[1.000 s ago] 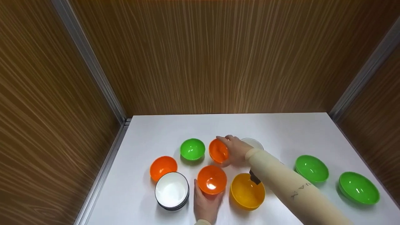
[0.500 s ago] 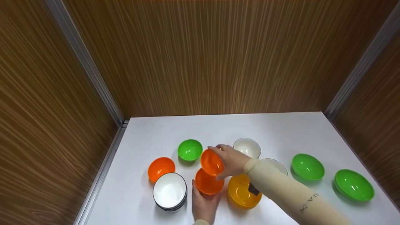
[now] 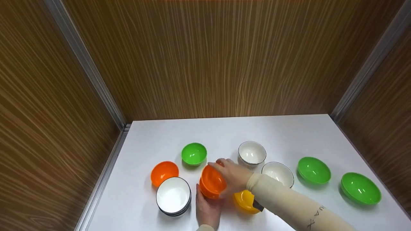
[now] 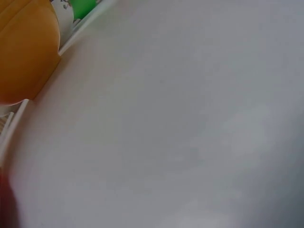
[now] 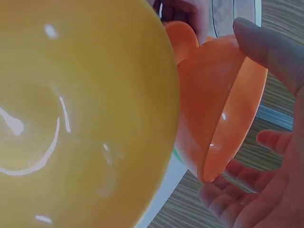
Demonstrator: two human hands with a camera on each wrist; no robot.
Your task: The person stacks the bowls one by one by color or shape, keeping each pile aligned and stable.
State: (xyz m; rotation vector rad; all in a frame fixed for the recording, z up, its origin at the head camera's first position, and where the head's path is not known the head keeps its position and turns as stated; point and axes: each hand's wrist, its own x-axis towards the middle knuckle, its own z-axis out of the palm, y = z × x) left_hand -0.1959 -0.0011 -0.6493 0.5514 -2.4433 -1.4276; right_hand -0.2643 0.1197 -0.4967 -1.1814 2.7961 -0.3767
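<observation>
My right hand point(image 3: 236, 175) holds an orange bowl point(image 3: 212, 181) by its rim, thumb on one side and fingers on the other. In the right wrist view this bowl point(image 5: 209, 104) is tilted on its side. Right beneath it, a second orange bowl point(image 5: 183, 40) is mostly hidden in the head view. My left hand point(image 3: 208, 211) grips that lower bowl from the near side, thumb along its left. A yellow bowl point(image 3: 245, 202) stands just to the right, partly covered by the right forearm.
Left of the hands are a stack of white bowls point(image 3: 173, 195), an orange bowl point(image 3: 164, 173) and a green bowl point(image 3: 194, 154). White bowls point(image 3: 252, 153) and two green bowls point(image 3: 314, 170) sit to the right. Wood-patterned panels point(image 3: 205, 57) enclose the white table point(image 3: 154, 134).
My right hand has brought its orange bowl nearer and slightly left, from behind the lower orange bowl to over it. The left hand keeps its grip. The white bowls at right are now uncovered.
</observation>
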